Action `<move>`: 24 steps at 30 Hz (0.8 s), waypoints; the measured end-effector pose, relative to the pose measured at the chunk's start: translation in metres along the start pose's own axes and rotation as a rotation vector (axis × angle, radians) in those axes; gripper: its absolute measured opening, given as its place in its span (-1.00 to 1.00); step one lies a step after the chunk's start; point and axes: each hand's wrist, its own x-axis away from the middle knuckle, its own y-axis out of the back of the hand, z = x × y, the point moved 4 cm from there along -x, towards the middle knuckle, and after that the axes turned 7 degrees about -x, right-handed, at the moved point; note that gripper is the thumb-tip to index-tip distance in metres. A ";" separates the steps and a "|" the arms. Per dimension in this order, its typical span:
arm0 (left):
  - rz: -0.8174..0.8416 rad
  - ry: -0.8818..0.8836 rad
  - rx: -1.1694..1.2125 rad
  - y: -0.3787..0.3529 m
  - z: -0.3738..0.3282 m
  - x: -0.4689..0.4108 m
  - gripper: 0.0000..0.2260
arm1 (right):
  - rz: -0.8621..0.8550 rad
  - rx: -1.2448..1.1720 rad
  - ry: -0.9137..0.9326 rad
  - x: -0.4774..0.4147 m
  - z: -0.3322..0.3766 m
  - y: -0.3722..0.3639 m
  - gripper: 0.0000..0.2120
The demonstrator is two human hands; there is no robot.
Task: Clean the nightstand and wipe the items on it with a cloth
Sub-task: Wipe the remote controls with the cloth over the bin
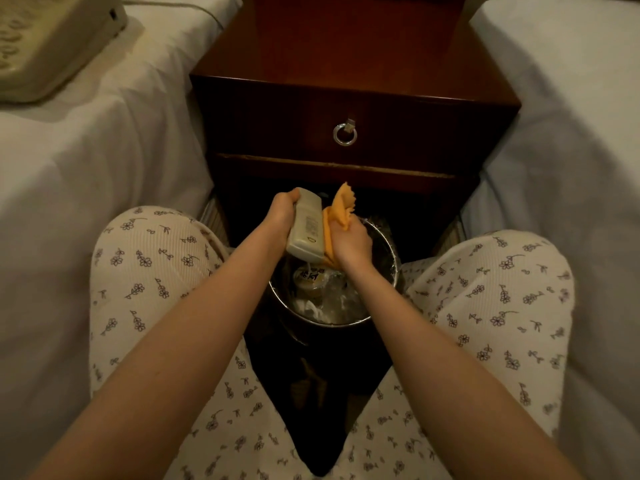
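White-sheeted beds (86, 168) flanked the dark red wooden nightstand (346, 109), its surface (346, 46) open from above, while a round metal bin (322, 323) blocked the gap before it.

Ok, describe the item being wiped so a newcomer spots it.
Start at the dark red wooden nightstand with the ring-pull drawer; in front stands a round metal waste bin. Above the bin, the left hand grips a cream rectangular plastic remote control, pale and rigid beside the orange cloth in the right hand.

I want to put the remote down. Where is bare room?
Bare: the visible nightstand top, between left bed and right bed; both beds too, except where the phone lies on the left one. Crowded: the bin, full of rubbish.
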 end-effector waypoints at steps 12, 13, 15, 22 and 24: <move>-0.075 -0.097 0.291 0.007 -0.016 0.008 -0.67 | 0.143 -0.130 0.267 0.020 0.046 0.011 -0.96; -0.075 -0.095 0.302 0.009 -0.017 0.008 -0.67 | 0.151 -0.140 0.282 0.024 0.049 0.012 -0.98; -0.063 -0.089 0.346 0.012 -0.021 0.009 -0.66 | 0.141 -0.170 0.308 0.029 0.054 0.014 -0.92; -0.079 -0.109 0.387 0.024 -0.042 0.016 -0.65 | 0.143 -0.025 0.459 0.041 0.072 0.018 -0.77; 0.006 -0.125 0.426 0.022 -0.051 0.020 -0.60 | 0.165 0.013 0.520 0.045 0.081 0.015 -0.56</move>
